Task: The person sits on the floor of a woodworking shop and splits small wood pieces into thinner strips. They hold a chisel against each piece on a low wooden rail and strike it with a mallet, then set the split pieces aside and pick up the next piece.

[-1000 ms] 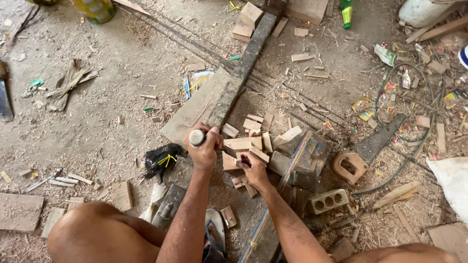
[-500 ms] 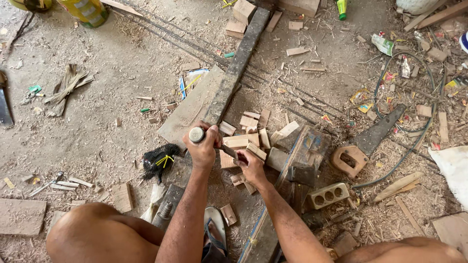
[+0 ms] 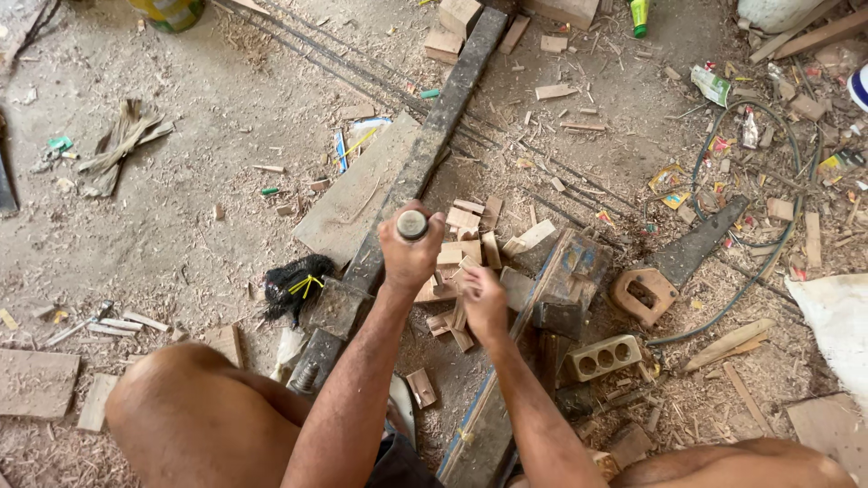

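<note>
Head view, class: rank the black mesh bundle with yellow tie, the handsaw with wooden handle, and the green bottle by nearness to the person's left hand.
From the left hand:
1. Black mesh bundle with yellow tie, to its left.
2. Handsaw with wooden handle, to its right.
3. Green bottle, at the top edge.

Floor: I'm looking down at a bare dirt floor (image 3: 181,181), with sawdust and wood chips lying all over it.
Long timber: a dark plank (image 3: 425,154) is running diagonally across the ground.
Right side: a hose (image 3: 768,226) is curling among offcuts and wrappers, and a handsaw (image 3: 678,262) is lying nearby.
Light: soft daylight is falling evenly, casting no hard shadows.
</note>
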